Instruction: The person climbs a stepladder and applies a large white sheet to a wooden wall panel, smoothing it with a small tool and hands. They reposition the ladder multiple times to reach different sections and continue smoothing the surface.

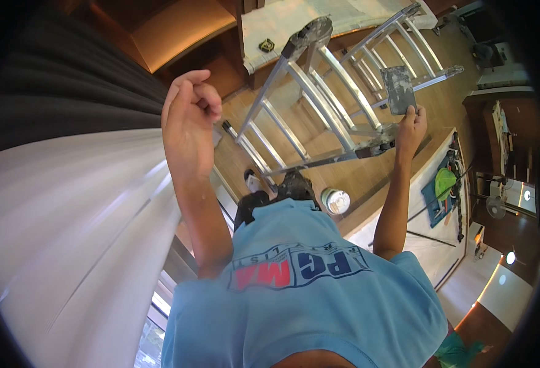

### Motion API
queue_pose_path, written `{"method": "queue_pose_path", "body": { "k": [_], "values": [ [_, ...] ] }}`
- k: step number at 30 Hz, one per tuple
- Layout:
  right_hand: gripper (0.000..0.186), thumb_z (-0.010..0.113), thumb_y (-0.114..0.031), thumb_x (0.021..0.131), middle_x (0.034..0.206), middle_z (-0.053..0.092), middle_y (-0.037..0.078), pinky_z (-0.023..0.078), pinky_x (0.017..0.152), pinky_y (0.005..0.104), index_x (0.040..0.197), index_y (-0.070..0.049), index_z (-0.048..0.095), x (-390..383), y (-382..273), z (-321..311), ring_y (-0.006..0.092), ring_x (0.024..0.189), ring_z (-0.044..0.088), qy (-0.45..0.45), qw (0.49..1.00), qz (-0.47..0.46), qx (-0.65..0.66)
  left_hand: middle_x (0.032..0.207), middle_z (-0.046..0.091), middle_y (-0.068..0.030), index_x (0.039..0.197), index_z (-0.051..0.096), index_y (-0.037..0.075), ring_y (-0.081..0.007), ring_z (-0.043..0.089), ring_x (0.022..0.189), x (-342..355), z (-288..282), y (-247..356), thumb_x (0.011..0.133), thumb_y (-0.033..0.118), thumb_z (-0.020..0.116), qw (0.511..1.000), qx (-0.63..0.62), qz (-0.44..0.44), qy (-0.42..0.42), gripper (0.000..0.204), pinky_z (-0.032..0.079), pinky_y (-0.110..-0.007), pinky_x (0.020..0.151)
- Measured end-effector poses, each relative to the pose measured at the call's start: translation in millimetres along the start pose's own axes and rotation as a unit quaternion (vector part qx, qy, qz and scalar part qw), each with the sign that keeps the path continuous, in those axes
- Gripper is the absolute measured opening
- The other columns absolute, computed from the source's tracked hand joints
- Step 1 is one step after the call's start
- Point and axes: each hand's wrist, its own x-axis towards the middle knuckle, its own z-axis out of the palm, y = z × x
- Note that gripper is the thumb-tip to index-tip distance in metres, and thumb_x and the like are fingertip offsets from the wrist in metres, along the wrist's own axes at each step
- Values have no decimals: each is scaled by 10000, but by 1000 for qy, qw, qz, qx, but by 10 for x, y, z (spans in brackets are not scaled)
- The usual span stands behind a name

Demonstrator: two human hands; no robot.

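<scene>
My right hand (410, 127) grips a flat, dark grey rectangular plate (399, 91) by its near edge. Whitish putty-like smears cover part of the plate's face, and no handle shows. Raised beside the curtains, my left hand (190, 116) holds nothing; its fingers are loosely bent and apart. Between and beyond the two hands stands an aluminium folding ladder (337, 113) with dark, stained joints. The plate appears in front of the ladder's right part; I cannot tell whether they touch.
White sheer curtain (80, 227) and dark curtain (61, 80) hang at the left. A white round tub (335, 201) stands on the wooden floor below. Far off, a covered surface (325, 24) carries a tape measure (266, 45). Tools and a green item (445, 183) lie at the right.
</scene>
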Motion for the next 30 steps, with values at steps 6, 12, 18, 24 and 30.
{"method": "queue_pose_path", "body": {
  "k": [6, 12, 18, 24, 30],
  "values": [
    [224, 547, -199, 1049, 658, 475, -38, 331, 520, 267, 971, -6, 630, 13, 106, 12, 55, 560, 417, 44, 997, 22, 53, 788, 583, -54, 1166, 621, -4, -130, 491, 765, 17, -169, 128, 1074, 293, 510, 998, 25, 40, 52, 330, 364, -280, 712],
    [208, 539, -191, 1063, 633, 469, -45, 321, 502, 245, 993, -17, 628, 8, 147, -18, 43, 536, 415, 39, 995, 15, 95, 806, 559, -45, 1204, 604, -6, -131, 503, 791, 78, -154, -83, 1076, 312, 506, 998, 55, -10, 26, 356, 378, -274, 736],
    [208, 533, -200, 1070, 635, 471, -50, 304, 488, 237, 1020, -18, 622, 0, 107, -13, 34, 529, 410, 47, 992, 39, 113, 828, 590, -47, 1204, 608, 8, -119, 509, 795, 129, -16, -89, 1076, 311, 522, 996, 83, -39, 3, 339, 379, -270, 740],
    [210, 537, -208, 1069, 627, 463, -53, 296, 486, 232, 1033, -17, 618, -21, 29, -32, 30, 528, 402, 50, 992, 54, 103, 827, 590, -39, 1188, 615, 12, -115, 507, 808, 371, 47, 40, 1073, 302, 527, 994, 104, -27, -5, 324, 384, -272, 742],
    [213, 532, -227, 1073, 652, 473, -43, 302, 490, 234, 1012, -36, 605, -44, -41, -16, 29, 540, 401, 81, 992, 41, 91, 806, 590, -34, 1165, 623, 13, -107, 505, 773, 959, 179, -257, 1073, 269, 532, 994, 91, -54, 3, 287, 399, -260, 713]
  ]
}}
